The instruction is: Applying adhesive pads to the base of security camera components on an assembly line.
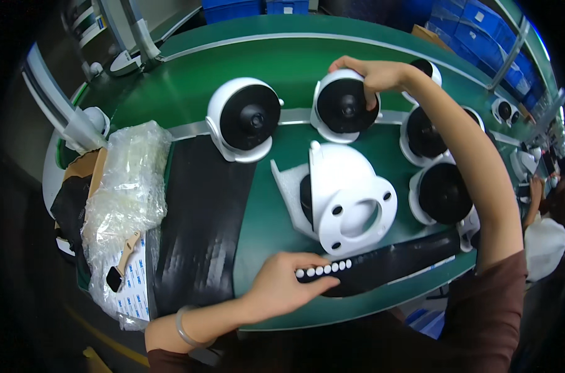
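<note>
- Basically, key relation: tipped white unit [343, 169] lies btwn the hands, just beyond L hand [283, 285] & on the near side of R hand [382, 76]. L hand = nearer one, its fingertips just below the unit's ring base [329, 229]; touching or apart, can't tell.
- Unit's long axis runs approx away from the person, ring end near; ring faces the person, tilted, w/ 3 dark oval spots showing.
- L hand: half-curled, thumb & fingers closed around a row of white dots [323, 270]. Row runs L to R, rising a bit toward R, w/ its R end out past the fingertips over a black strip [400, 258].
- R hand: cupped over the top of an upright unit [347, 105], one finger down by the black face. Has hold of it; how firmly, can't tell.
- Another unit [248, 118] stands to the L; more [444, 193] on the R, some partly hidden by the R forearm.
- Writing: white sheet [135, 292] at L has repeated blue print; a watch [115, 278] lies against it. Blue bins [475, 37] at back carry small white labels, too small to read. No legible lettering on the units.
</note>
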The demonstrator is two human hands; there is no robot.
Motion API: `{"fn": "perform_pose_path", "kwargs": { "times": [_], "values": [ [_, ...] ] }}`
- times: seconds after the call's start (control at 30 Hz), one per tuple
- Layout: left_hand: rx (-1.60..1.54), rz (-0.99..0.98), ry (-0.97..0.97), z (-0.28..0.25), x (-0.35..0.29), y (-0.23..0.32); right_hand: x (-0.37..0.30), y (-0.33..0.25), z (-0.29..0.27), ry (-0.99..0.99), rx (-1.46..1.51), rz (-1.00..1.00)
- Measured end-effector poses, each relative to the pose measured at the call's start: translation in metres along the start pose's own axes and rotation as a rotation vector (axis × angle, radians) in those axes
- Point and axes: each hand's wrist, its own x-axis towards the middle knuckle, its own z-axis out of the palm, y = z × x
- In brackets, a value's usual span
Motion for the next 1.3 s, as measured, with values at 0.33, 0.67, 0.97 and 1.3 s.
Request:
{"fn": "perform_pose_path", "kwargs": {
  "times": [0.33, 0.67, 0.97, 1.3],
  "values": [
    [-0.189, 0.157, -0.192, 0.005, -0.002, 0.012, -0.237, -0.074, 0.091, 0.055, -0.273, -0.359],
    [0.490, 0.450, 0.135, 0.000, -0.013, 0.018, -0.205, -0.025, 0.190, 0.344, 0.212, -0.278],
    [0.234, 0.278, 0.081, 0.003, -0.017, 0.023, -0.194, -0.046, 0.196, 0.349, 0.507, -0.206],
    [-0.075, 0.151, -0.025, 0.003, -0.016, 0.017, -0.192, -0.053, 0.196, 0.633, -0.091, -0.485]
  ]
}}
